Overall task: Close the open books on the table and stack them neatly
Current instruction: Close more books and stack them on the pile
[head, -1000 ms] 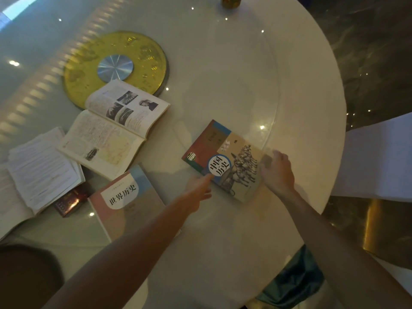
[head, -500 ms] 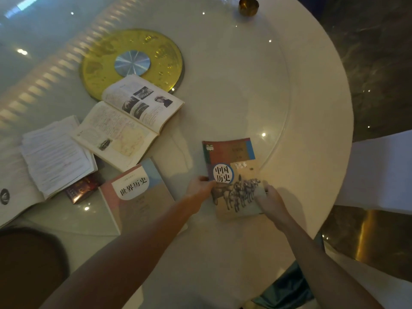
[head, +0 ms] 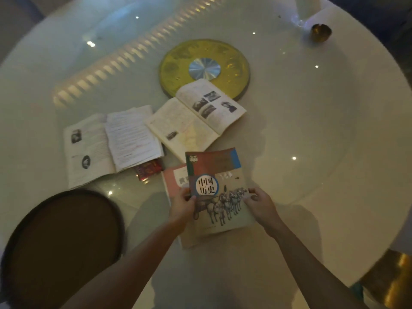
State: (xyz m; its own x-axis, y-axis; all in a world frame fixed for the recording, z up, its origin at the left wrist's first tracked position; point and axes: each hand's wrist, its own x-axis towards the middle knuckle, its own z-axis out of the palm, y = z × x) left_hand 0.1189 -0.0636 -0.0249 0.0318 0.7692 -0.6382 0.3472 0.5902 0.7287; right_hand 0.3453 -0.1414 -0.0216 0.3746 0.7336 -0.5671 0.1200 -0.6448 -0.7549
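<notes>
Gripping one closed horse-cover book (head: 219, 188) over a second closed book (head: 176, 180) are the left hand (head: 182, 206) and right hand (head: 259, 202); two open books (head: 196, 118) are lying beyond.

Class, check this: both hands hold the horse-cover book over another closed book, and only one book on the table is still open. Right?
Not quite. The head view shows two open books beyond the horse-cover book, which the left hand and right hand hold over the closed book.

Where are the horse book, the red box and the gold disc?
horse book (head: 217, 172): head view, on its upper cover.
red box (head: 149, 172): head view, on its exposed top face.
gold disc (head: 234, 70): head view, on the yellow ring right of the silver hub.
</notes>
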